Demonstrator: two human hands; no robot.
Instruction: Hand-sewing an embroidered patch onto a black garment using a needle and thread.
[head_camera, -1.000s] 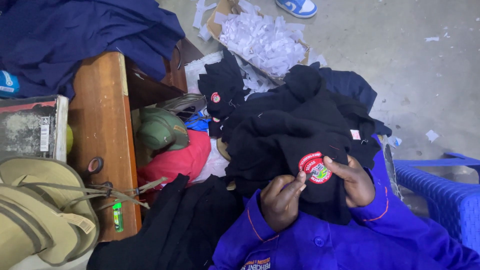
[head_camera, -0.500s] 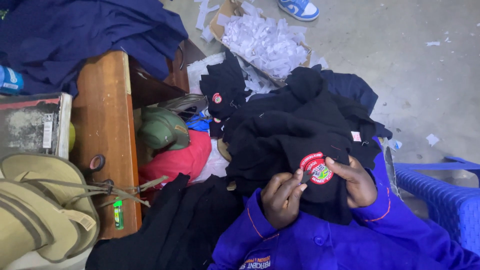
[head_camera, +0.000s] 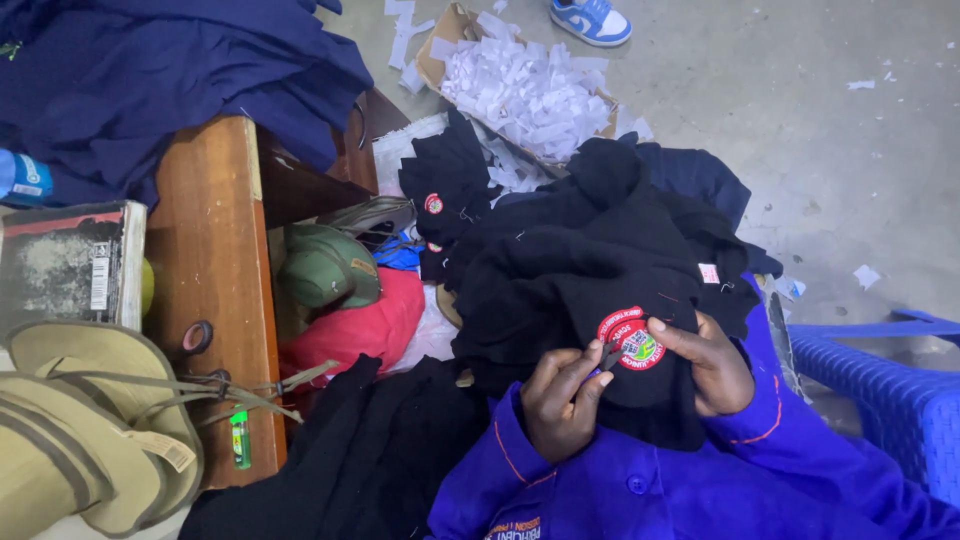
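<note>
Head view, looking down into the lap. Left hand (head_camera: 562, 405): fingers pinched around a small dark tool, seemingly a snip or clipper, its tip at the left edge of the badge (head_camera: 631, 339). Right hand (head_camera: 708, 362): grasping the black garment (head_camera: 600, 290), thumb pressed on the badge's right edge, holding the cloth taut. Badge: round, red-rimmed, green and white centre, stitched to the garment, which lies over the person's blue-sleeved lap. Progress, as a judgement: the piece in hand looks mid-way through trimming at the badge; whether the heaped pieces are done cannot be told. A second black piece (head_camera: 445, 190) with a like badge lies beyond it, and more black cloth (head_camera: 340, 460) spills to the left. Surface: wooden bench (head_camera: 210, 260), worn, carrying a dark tape ring (head_camera: 196, 337), a small green tube (head_camera: 240, 440), a book (head_camera: 65, 265) and khaki brimmed hats (head_camera: 85, 430) with cords. Navy cloth (head_camera: 150, 70) is piled at its far end. Between bench and lap: green cap (head_camera: 325, 265), red cloth (head_camera: 350, 330). Room: grey concrete floor (head_camera: 800, 120), scattered with paper scraps; cardboard tray (head_camera: 520, 85) of white offcuts; a blue and white shoe (head_camera: 592, 18) at the top edge; blue plastic basket (head_camera: 890, 390) to the right.
</note>
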